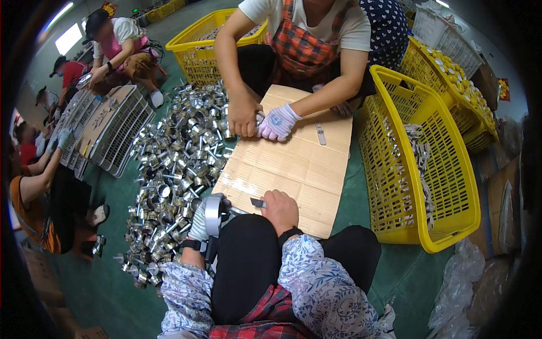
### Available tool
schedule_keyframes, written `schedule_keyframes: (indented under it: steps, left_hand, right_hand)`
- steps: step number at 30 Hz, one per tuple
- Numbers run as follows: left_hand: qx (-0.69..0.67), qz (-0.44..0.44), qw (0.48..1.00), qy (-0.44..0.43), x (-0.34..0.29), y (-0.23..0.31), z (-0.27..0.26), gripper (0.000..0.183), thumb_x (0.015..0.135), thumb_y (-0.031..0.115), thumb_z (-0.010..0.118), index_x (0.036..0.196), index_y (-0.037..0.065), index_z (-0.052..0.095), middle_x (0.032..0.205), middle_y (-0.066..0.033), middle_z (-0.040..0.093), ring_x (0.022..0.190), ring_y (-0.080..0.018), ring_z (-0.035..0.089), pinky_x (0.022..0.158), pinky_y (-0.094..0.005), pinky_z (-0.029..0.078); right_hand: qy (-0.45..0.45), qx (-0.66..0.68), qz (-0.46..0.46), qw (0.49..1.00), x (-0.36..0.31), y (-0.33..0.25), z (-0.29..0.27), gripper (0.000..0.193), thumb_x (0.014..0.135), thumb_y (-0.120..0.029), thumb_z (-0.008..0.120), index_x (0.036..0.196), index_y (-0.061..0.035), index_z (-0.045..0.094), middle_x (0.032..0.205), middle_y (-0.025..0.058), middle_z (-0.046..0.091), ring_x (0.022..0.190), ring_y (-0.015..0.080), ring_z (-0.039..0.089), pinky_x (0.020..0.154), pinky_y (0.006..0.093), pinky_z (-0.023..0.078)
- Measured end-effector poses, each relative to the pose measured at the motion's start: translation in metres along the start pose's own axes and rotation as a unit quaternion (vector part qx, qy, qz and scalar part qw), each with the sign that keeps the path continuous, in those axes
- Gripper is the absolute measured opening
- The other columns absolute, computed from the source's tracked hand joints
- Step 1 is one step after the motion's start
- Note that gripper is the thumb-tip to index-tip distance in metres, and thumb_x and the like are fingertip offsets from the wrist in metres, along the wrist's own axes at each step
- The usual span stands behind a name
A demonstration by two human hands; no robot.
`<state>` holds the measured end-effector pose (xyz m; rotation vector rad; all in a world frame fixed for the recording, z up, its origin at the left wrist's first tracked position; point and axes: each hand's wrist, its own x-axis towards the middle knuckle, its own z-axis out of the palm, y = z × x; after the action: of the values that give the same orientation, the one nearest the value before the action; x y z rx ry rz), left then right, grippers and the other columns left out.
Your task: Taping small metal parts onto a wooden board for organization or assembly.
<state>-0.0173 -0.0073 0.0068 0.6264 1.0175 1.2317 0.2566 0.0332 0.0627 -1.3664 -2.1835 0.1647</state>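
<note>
"What's held?"

"The left grip [197, 227] is closed on a metal ring [213, 217]; the right grip [282, 210] pinches a dark strip [257, 203]"

"Where are those?"

"Strip over the near end of the cardboard [282, 164], ring beside its near left corner"

"Around that?"

"Metal cups [175, 169] heaped left, yellow basket [389, 192] right, a co-worker's gloved hand [279, 122] across the cardboard"

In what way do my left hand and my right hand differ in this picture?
The left hand wears a striped glove; the right hand is bare. The left hand holds a round metal piece; the right hand holds a small, flat, dark piece. Both have dark wristbands.
</note>
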Motion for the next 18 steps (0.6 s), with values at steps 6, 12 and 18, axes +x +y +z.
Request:
schedule_keyframes:
  steps: [6,12,18]
  left_hand:
    - [-0.064,-0.061,0.996,0.027,0.001,0.005,0.018,0.021,0.102,0.022,0.071,0.115,0.006,0.067,0.090,0.0008,0.066,0.078,-0.0096,0.063,0.062,-0.0238,0.050]
    - [0.038,0.052,0.994,-0.093,0.013,-0.017,-0.030,0.035,0.108,0.021,0.055,0.136,0.000,0.063,0.119,-0.0159,0.073,0.103,-0.0249,0.071,0.076,-0.0319,0.061]
    - [-0.119,0.014,0.987,-0.109,0.019,-0.021,-0.028,0.037,0.109,0.024,0.055,0.136,-0.001,0.062,0.118,-0.0148,0.073,0.100,-0.0244,0.071,0.075,-0.0313,0.061]
  right_hand:
    - [-0.008,-0.017,0.005,1.000,-0.003,0.008,0.002,0.033,0.073,-0.023,0.086,0.096,-0.0155,0.064,0.091,0.0049,0.064,0.089,0.0260,0.067,0.074,0.0418,0.056]
    - [-0.010,-0.004,0.002,1.000,-0.001,0.004,0.002,0.032,0.074,-0.023,0.086,0.097,-0.0151,0.064,0.092,0.0052,0.064,0.089,0.0262,0.067,0.075,0.0420,0.056]
    - [-0.036,0.000,0.005,0.999,-0.003,0.006,-0.001,0.033,0.074,-0.023,0.086,0.098,-0.0150,0.064,0.093,0.0053,0.065,0.091,0.0262,0.067,0.075,0.0423,0.056]
